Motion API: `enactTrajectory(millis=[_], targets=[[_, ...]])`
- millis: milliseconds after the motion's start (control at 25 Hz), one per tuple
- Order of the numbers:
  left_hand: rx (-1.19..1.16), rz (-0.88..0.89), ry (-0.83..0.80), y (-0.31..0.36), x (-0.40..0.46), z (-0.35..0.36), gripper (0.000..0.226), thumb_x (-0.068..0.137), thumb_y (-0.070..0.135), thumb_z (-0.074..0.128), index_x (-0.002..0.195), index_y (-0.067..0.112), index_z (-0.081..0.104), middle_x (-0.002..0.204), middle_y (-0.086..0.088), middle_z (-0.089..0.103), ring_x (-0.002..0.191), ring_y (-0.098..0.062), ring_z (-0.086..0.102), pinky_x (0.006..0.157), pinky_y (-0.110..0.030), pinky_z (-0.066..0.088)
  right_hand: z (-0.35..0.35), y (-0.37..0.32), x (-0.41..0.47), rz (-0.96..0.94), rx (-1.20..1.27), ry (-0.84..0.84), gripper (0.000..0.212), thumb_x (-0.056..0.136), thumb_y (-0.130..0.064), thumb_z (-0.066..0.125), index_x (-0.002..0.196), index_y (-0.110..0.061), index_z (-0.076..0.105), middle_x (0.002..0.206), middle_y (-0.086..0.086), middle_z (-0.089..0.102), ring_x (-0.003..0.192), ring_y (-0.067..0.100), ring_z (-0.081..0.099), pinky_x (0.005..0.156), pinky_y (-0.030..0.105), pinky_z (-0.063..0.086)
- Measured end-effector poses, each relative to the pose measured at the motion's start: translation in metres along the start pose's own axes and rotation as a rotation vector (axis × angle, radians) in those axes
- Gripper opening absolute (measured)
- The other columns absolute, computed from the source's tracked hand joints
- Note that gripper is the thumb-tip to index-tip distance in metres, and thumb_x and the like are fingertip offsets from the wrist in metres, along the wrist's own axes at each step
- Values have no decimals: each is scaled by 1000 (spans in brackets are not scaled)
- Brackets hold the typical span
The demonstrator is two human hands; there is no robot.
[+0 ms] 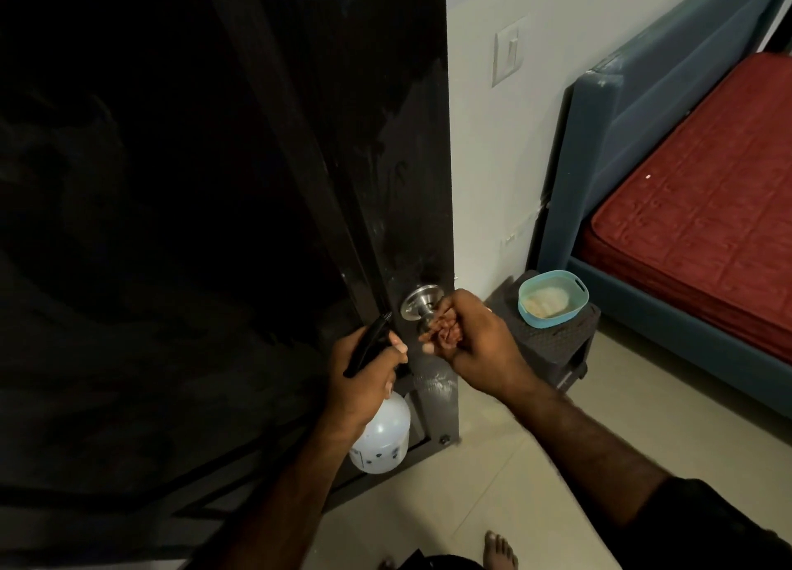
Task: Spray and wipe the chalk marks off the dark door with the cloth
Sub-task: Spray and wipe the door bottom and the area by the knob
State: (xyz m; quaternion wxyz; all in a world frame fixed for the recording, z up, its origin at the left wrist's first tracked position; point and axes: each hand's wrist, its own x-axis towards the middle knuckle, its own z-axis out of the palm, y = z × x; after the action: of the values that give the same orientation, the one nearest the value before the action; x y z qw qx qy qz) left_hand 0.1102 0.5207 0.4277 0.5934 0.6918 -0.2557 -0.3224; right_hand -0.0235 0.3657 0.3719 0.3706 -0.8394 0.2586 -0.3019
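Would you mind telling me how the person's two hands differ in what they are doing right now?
The left hand grips the spray bottle by its black trigger head, while the right hand curls round the metal door knob. The left hand sits lower, the right hand higher and nearer the door's edge. Both hands are closed on something by the dark door.

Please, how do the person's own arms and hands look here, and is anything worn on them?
Both forearms are bare. The left hand shows no jewellery. The right hand seems to carry a thin ring, too small to be sure. A dark sleeve covers the right upper arm. No gloves or watch are visible.
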Motion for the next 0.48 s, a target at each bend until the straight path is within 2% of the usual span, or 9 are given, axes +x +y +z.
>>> enactTrajectory(millis=[80, 160, 240, 280, 360, 400, 480], targets=[[0, 0, 3, -1, 2, 0, 15, 92, -8, 66, 81, 3, 68, 60, -13, 52, 47, -17, 42, 54, -32, 34, 7, -5, -5, 291, 404, 25, 48, 85, -22, 90, 116, -25, 54, 113, 2, 71, 98, 16, 72, 73, 28, 61], [2, -1, -4, -1, 1, 1, 14, 92, -8, 66, 81, 0, 66, 57, -7, 50, 47, -16, 42, 53, -32, 34, 18, -9, -14, 593, 939, 26, 43, 95, -17, 79, 129, -17, 54, 123, 19, 71, 97, 28, 75, 68, 33, 63], [17, 1, -12, -2, 0, -1, 14, 93, -7, 66, 81, -1, 66, 56, -6, 50, 47, -16, 43, 53, -32, 35, 28, -12, -20, 724, 1436, -12, 49, 101, -26, 67, 144, -10, 52, 126, 25, 70, 102, 34, 74, 72, 38, 65], [20, 4, -14, -2, 0, -2, 14, 93, -7, 66, 81, 0, 67, 57, -7, 51, 47, -16, 43, 52, -31, 36, 30, -12, -19, 750, 1553, -10, 55, 101, -35, 64, 147, -7, 53, 125, 25, 71, 103, 35, 74, 73, 39, 66], [18, 8, -11, -3, -1, -6, 16, 94, -5, 67, 81, 5, 70, 63, -16, 54, 48, -17, 45, 52, -31, 36, 30, -13, -12, 768, 1532, 5, 61, 100, -50, 63, 145, -9, 56, 124, 23, 72, 103, 34, 75, 73, 39, 66], [18, 5, -9, -2, -1, -9, 18, 94, -4, 67, 81, 8, 71, 68, -22, 56, 49, -17, 45, 52, -31, 37, 28, -17, -8, 754, 1385, 14, 60, 98, -53, 65, 142, -12, 57, 125, 21, 73, 103, 33, 76, 72, 39, 65], [9, 1, 0, -2, 0, -14, 17, 94, -5, 67, 83, 8, 71, 74, -24, 62, 48, -15, 46, 52, -30, 37, 25, -23, -4, 655, 850, 71, 53, 93, -53, 75, 131, -21, 55, 120, 14, 73, 101, 27, 76, 70, 37, 64]])
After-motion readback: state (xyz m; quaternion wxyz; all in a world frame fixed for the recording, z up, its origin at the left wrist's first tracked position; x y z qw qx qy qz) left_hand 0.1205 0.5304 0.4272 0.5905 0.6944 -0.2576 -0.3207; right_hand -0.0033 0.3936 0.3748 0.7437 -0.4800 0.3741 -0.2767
